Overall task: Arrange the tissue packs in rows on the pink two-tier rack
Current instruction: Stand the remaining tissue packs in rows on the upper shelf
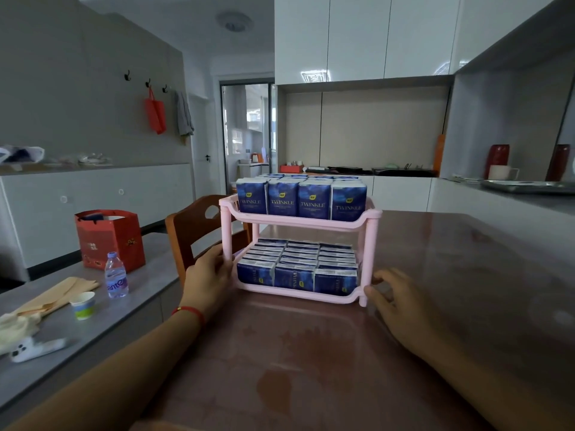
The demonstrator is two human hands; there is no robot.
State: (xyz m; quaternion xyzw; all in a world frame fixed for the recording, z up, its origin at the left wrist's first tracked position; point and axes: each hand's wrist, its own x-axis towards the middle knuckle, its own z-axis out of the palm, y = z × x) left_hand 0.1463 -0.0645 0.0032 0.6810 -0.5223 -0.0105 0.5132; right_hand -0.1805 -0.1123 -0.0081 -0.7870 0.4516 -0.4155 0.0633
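The front-left post of the pink rack on the brown table is held by the left hand, both tiers are seen filled with rows of tissue packs, so the arranging seems finished, and the front-right foot is touched by the loosely opened right hand.

Upper-tier packs: the front row of four blue tissue packs on the top shelf of the pink rack each read "TWINKLE" in pale capitals across the face.
Upper-tier logo: a small yellow badge sits above the word on each pack; its characters are too small to read.
Lower-tier packs: the front packs carry the same word turned sideways, only partly legible.
Water bottle: the clear bottle on the grey counter shows "ant" in white on its purple label, the rest hidden round the curve.
Red gift bag: gold print on the bag, not readable.
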